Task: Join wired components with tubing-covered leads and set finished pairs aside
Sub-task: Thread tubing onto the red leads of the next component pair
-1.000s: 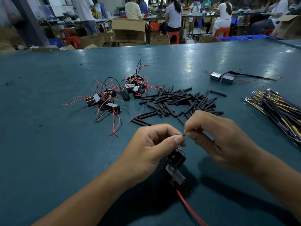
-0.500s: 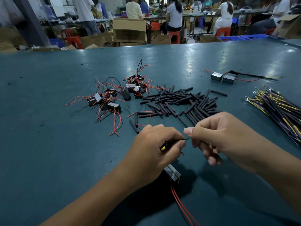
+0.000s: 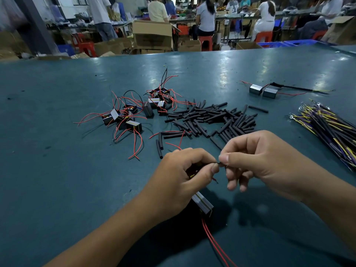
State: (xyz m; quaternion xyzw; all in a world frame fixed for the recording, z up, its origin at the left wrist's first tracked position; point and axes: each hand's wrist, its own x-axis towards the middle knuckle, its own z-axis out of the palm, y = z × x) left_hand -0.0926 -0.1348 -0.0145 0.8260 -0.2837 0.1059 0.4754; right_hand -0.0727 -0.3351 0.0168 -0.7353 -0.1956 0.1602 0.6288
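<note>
since half a second ago i see little change: my left hand (image 3: pixel 185 176) still pinches a dark lead (image 3: pixel 217 163) at thumb and forefinger, my right hand (image 3: pixel 258 158) still pinching its other end. the wired component (image 3: pixel 203 204) hangs under my left palm, above the table (image 3: pixel 57 189), red wires (image 3: pixel 215 245) trailing toward me.

Single view, head-worn, wide-angle. Looks forward and down over teal table (image 3: pixel 57 189) from seated edge. Left hand (image 3: pixel 179 176) and right hand (image 3: pixel 256 162) close, low centre, forearms entering from bottom corners. Tubing pile (image 3: pixel 212 118) mid-distance ahead. Upper strip reaches across hall to cardboard boxes (image 3: pixel 152 33) and seated workers (image 3: pixel 206 16), far off. Edges bowed by lens.
</note>
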